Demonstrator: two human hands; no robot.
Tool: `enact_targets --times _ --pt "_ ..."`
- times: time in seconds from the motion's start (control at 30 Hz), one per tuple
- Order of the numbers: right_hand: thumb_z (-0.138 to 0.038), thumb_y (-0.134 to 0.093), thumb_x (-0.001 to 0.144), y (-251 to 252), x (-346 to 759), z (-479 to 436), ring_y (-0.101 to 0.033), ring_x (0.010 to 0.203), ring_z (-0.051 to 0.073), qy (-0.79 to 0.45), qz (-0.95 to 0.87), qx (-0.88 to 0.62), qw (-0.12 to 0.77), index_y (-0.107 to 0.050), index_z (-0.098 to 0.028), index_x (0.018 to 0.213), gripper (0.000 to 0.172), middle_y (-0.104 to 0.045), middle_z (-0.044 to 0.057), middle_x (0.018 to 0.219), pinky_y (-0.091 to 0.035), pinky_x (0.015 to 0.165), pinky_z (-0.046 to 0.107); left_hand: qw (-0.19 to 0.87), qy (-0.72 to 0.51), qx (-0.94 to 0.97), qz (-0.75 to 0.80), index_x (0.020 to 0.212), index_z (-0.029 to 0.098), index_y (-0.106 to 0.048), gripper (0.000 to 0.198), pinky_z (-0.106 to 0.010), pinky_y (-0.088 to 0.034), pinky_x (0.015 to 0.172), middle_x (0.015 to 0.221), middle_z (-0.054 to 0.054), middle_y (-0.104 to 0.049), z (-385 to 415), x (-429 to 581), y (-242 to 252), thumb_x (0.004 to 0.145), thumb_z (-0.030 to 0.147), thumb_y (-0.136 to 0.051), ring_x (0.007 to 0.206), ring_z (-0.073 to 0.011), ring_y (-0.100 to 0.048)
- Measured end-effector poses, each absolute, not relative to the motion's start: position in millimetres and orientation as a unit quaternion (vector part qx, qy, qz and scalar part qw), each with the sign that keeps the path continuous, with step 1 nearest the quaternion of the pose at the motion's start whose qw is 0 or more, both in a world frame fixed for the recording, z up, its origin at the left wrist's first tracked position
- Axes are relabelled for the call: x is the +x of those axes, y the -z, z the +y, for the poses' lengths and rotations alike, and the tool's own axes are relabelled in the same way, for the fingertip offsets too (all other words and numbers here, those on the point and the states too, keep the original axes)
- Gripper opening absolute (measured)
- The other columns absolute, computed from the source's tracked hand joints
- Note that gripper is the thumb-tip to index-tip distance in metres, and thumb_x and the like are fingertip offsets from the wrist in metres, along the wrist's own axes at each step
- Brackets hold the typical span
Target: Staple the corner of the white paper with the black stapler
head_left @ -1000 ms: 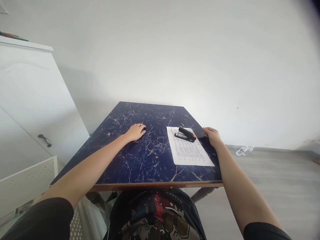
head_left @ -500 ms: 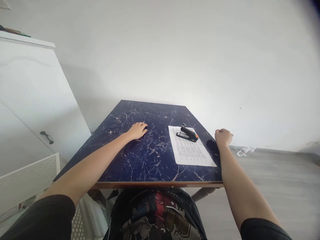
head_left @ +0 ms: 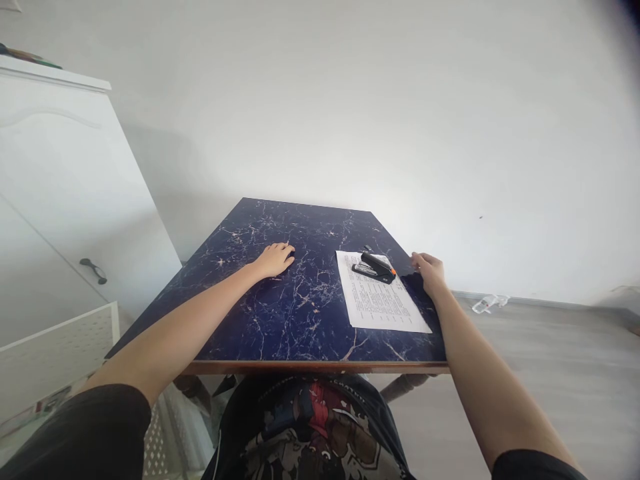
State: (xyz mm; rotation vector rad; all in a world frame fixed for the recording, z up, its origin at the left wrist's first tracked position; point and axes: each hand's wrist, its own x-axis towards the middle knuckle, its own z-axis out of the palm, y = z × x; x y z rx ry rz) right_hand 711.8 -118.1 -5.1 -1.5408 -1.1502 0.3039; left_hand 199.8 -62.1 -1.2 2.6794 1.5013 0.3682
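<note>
A dark blue marbled table [head_left: 280, 320] stands in front of me. My left hand [head_left: 273, 259] lies flat on its middle, fingers stretched out, holding nothing. A printed sheet of paper [head_left: 380, 303] lies on the right side of the table. A black stapler [head_left: 374, 268] with an orange tip rests on the sheet's far end. My right hand [head_left: 429, 270] rests at the table's right edge, just right of the stapler, fingers loosely extended and holding nothing.
A white cabinet [head_left: 60, 200] with a dark handle [head_left: 93, 270] stands at the left. A white wall is behind the table. A small clear plastic object [head_left: 489, 303] lies on the grey floor at the right.
My right hand was lifted off to the right as a fist half a second ago; it has come back to the table's right edge with its fingers extended. The left hand has stayed put.
</note>
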Motion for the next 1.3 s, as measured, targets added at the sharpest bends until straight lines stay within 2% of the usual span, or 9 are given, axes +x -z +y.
enact_targets --times 0.1,0.17,0.3,0.47,0.57,0.67,0.77,1.1,1.3 --pt "-0.061 -0.059 0.090 -9 687 -128 -0.070 0.091 0.024 -0.178 -0.630 -0.562 0.505 -0.077 -0.020 0.091 0.044 -0.077 0.010 0.097 -0.056 0.079 0.033 0.024 -0.114 0.866 0.487 0.146 0.020 -0.055 0.052 -0.053 -0.036 0.117 0.157 -0.017 -0.049 -63 199 1 0.105 0.045 -0.036 0.144 -0.0369 -0.044" --pt "-0.061 -0.055 0.096 -19 671 -135 -0.067 0.116 0.029 -0.205 -0.726 -0.508 0.417 -0.078 -0.024 0.112 0.047 -0.075 0.010 0.122 -0.054 0.098 0.040 0.024 -0.114 0.866 0.486 0.147 0.021 -0.054 0.052 -0.053 -0.037 0.116 0.157 -0.016 -0.049 -64 200 2 0.105 0.046 -0.036 0.144 -0.0370 -0.045" --pt "-0.062 -0.058 0.094 -28 654 -141 -0.065 0.122 0.037 -0.225 -0.803 -0.469 0.291 -0.065 -0.025 0.141 0.060 -0.068 0.012 0.139 -0.053 0.102 0.050 0.026 -0.116 0.870 0.478 0.146 0.021 -0.055 0.053 -0.052 -0.039 0.115 0.156 -0.016 -0.050 -61 200 -1 0.104 0.047 -0.038 0.142 -0.0368 -0.047" --pt "-0.057 -0.065 0.092 -24 653 -137 -0.071 0.109 0.036 -0.201 -0.818 -0.500 0.200 -0.051 -0.028 0.153 0.069 -0.070 0.013 0.133 -0.059 0.086 0.047 0.044 -0.168 0.844 0.507 0.132 0.021 -0.066 0.043 -0.042 -0.045 0.111 0.137 -0.012 -0.066 -38 158 -24 0.103 0.042 -0.041 0.128 -0.0289 -0.060" --pt "-0.056 -0.066 0.091 -23 653 -136 -0.073 0.095 0.035 -0.177 -0.820 -0.518 0.171 -0.051 -0.026 0.152 0.069 -0.075 0.014 0.121 -0.058 0.076 0.044 -0.023 -0.218 0.679 0.701 0.136 0.016 -0.063 0.050 -0.054 -0.046 0.108 0.136 -0.022 -0.065 -26 104 -33 0.101 0.045 -0.043 0.130 -0.0395 -0.058" --pt "-0.056 -0.067 0.091 -23 651 -137 -0.074 0.087 0.032 -0.153 -0.817 -0.529 0.169 -0.054 -0.024 0.148 0.067 -0.077 0.014 0.113 -0.056 0.071 0.041 0.024 -0.184 0.512 0.838 0.144 0.008 -0.054 0.066 -0.060 -0.049 0.100 0.138 -0.032 -0.061 -22 57 -28 0.099 0.054 -0.043 0.130 -0.0481 -0.057" --pt "-0.055 -0.069 0.089 -24 643 -136 -0.074 0.085 0.030 -0.137 -0.807 -0.549 0.171 -0.057 -0.023 0.144 0.065 -0.078 0.012 0.109 -0.055 0.069 0.037 0.085 -0.164 0.485 0.855 0.143 0.005 -0.054 0.067 -0.056 -0.052 0.099 0.136 -0.032 -0.063 -22 38 -19 0.098 0.054 -0.044 0.127 -0.0455 -0.061" --pt "-0.050 -0.067 0.094 -24 540 -135 -0.073 0.088 0.030 -0.114 -0.832 -0.519 0.158 -0.058 -0.022 0.135 0.050 -0.075 0.014 0.114 -0.052 0.068 0.035 0.082 -0.172 0.481 0.856 0.139 0.004 -0.056 0.066 -0.055 -0.052 0.100 0.135 -0.031 -0.064 -18 40 -9 0.098 0.055 -0.044 0.125 -0.0440 -0.063" --pt "-0.048 -0.065 0.094 -25 445 -132 -0.069 0.083 0.027 -0.115 -0.860 -0.466 0.173 -0.057 -0.023 0.126 0.041 -0.075 0.009 0.099 -0.047 0.067 0.033 0.091 -0.173 0.479 0.856 0.141 0.004 -0.055 0.067 -0.054 -0.052 0.100 0.134 -0.031 -0.065 -16 39 -8 0.099 0.055 -0.044 0.124 -0.0435 -0.064"
